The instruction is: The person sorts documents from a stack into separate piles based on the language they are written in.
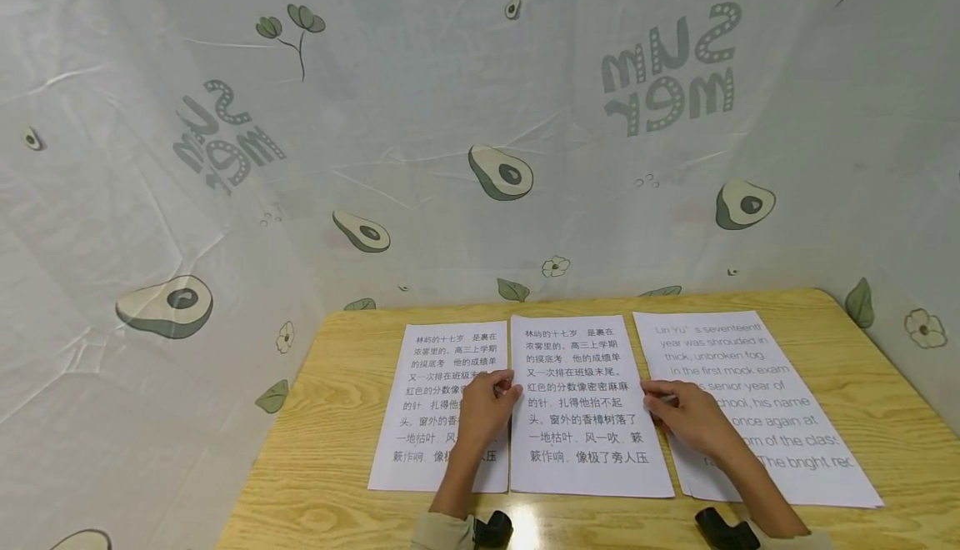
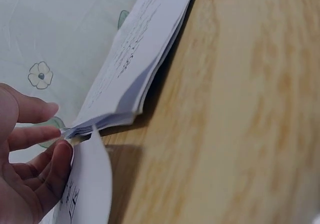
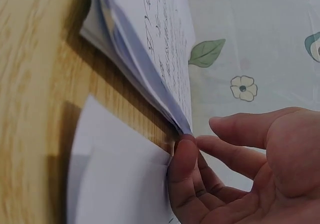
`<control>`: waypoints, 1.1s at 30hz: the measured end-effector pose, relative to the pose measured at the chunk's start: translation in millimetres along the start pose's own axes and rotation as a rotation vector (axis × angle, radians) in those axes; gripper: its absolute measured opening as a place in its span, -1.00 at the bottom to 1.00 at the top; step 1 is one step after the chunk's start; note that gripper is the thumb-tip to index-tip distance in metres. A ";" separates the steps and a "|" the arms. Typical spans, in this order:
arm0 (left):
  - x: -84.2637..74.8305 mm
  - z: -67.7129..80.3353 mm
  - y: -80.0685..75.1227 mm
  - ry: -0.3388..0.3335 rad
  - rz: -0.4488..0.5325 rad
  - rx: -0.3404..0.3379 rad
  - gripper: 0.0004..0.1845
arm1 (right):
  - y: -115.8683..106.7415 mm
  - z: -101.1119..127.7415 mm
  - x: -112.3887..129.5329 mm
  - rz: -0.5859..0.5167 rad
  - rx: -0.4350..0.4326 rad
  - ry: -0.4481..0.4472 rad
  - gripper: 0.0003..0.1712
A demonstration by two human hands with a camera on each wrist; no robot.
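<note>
Three stacks of printed paper lie side by side in the head view. The middle stack [image 1: 577,417] has Chinese text and sits between my hands. My left hand [image 1: 486,404] lies over the right part of the left stack [image 1: 420,442], its fingertips at the middle stack's left edge. At the opposite edge is my right hand [image 1: 690,417], above the margin of the right stack [image 1: 757,392], printed in English. Both wrist views show loosely bent fingers touching the middle stack's side [image 2: 130,59], with the thumbs [image 3: 240,126] held apart from it. Sheet edges there look slightly fanned.
A wood-grain table [image 1: 315,417] carries the stacks. Behind and around it hangs a pale curtain [image 1: 420,117] printed with avocados, leaves and flowers. Dark wrist straps [image 1: 492,528] are on both forearms at the bottom of the head view.
</note>
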State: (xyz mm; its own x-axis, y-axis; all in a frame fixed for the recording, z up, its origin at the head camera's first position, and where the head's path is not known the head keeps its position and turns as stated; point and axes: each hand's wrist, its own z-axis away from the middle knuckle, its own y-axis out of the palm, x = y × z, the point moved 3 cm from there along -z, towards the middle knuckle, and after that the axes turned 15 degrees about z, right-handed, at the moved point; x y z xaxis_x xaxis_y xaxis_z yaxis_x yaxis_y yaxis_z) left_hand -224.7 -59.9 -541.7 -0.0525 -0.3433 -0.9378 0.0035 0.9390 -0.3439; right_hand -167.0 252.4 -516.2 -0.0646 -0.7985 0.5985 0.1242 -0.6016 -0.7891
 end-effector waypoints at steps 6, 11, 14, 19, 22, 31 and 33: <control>-5.3 2.4 1.1 0.016 -0.016 0.005 -0.64 | -0.7 -0.1 1.8 0.003 -0.021 -0.015 -0.49; -8.7 2.9 1.9 0.047 -0.033 0.002 -0.64 | -0.8 0.0 3.5 0.014 -0.050 -0.032 -0.50; -10.6 2.8 1.7 0.065 -0.042 0.001 -0.64 | -0.2 0.3 4.0 0.009 -0.059 -0.039 -0.49; -10.2 2.4 1.3 0.090 -0.045 -0.003 -0.65 | 0.6 0.6 4.2 -0.018 -0.061 -0.031 -0.45; -9.5 2.7 1.1 0.087 -0.019 -0.002 -0.66 | 0.7 0.6 4.3 -0.041 -0.058 -0.012 -0.43; -10.6 4.2 1.8 0.092 0.040 0.004 -0.62 | -0.2 1.2 6.9 -0.103 -0.061 0.005 -0.40; -11.2 3.6 1.7 0.088 0.053 0.004 -0.61 | -1.3 2.4 8.1 -0.105 -0.063 0.003 -0.41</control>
State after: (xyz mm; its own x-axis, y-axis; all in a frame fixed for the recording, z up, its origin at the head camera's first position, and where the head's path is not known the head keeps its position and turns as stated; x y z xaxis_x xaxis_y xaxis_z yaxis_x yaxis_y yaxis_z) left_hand -220.6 -54.5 -531.9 -0.1400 -0.2902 -0.9467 0.0121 0.9555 -0.2947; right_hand -165.3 246.8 -510.1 -0.0767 -0.7307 0.6784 0.0543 -0.6824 -0.7289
